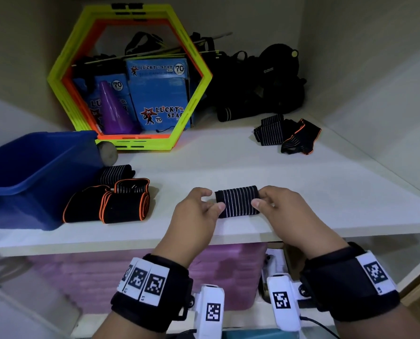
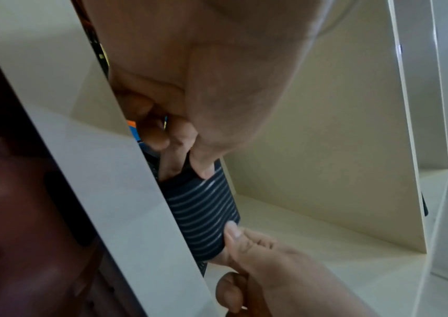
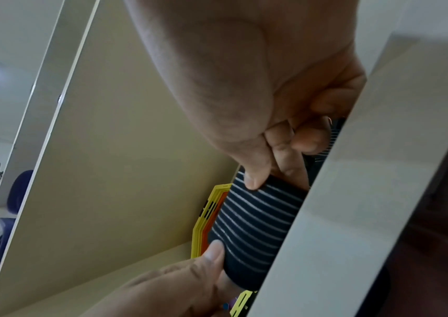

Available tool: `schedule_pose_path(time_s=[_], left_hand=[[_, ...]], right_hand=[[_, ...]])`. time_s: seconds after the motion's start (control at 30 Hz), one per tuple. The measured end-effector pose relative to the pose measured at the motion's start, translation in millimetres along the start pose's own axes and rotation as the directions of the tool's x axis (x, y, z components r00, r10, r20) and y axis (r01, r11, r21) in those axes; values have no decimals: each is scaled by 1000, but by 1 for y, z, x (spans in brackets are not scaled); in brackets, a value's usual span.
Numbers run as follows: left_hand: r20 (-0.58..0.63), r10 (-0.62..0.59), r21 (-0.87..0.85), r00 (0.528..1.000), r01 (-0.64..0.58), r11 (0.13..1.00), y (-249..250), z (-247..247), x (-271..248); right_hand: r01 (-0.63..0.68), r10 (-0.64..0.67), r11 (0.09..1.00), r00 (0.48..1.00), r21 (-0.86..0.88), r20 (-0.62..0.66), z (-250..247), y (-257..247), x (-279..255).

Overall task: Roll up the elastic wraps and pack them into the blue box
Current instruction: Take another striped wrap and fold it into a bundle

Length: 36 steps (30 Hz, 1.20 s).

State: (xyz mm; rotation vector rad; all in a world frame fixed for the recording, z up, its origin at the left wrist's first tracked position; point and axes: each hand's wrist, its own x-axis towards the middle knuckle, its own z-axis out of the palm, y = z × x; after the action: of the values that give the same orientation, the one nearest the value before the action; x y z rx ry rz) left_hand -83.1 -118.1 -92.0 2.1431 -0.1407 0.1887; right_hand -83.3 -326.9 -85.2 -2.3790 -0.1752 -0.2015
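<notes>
The shelf is carrying everything, and the blue box is standing open at its left, probably to receive rolls. Near the front edge, the left hand and right hand are pinching the striped wrap at both ends, fingers curled, likely keeping the roll tight.

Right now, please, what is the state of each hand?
Left hand: pinches the left end of the striped wrap roll.
Right hand: pinches the right end of the same roll.
</notes>
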Motion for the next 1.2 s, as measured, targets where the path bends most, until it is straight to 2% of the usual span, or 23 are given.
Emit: schedule_pose_path(time_s=[0.1,0.37,0.5,0.67,0.77,0.83,0.93,1.03,1.13,1.2], left_hand=[[-72,8,24,997,-7,1000,2,7,0],[-144,-21,107,989,37,994,10,10,5],[-146,-22,183,989,49,982,12,7,11],[-122,72,282,990,-35,959,15,12,12],[-100,144,434,985,-87,897,16,17,11],[-124,102,378,987,-48,924,21,20,11],[-177,52,324,983,8,946,25,23,11],[-159,131,455,979,-45,889,25,27,11],[-128,114,516,985,-32,856,26,30,9],[-93,82,545,992,-19,838,27,31,6]], right_hand=[[-15,15,1000,1000,-14,-25,3,-3,1],[-57,52,993,998,-107,-45,10,-6,2],[-76,77,994,997,-82,8,2,-5,4],[-71,77,990,996,-121,48,-2,-3,7],[-68,72,991,997,-117,34,-7,-3,7],[-56,58,996,998,-71,28,-12,-4,7],[98,-88,983,994,-157,68,-16,-6,5],[324,-268,875,943,-359,196,-25,-11,2],[437,-291,789,885,-432,364,-42,-17,8],[463,-291,768,868,-443,402,-49,-18,15]])
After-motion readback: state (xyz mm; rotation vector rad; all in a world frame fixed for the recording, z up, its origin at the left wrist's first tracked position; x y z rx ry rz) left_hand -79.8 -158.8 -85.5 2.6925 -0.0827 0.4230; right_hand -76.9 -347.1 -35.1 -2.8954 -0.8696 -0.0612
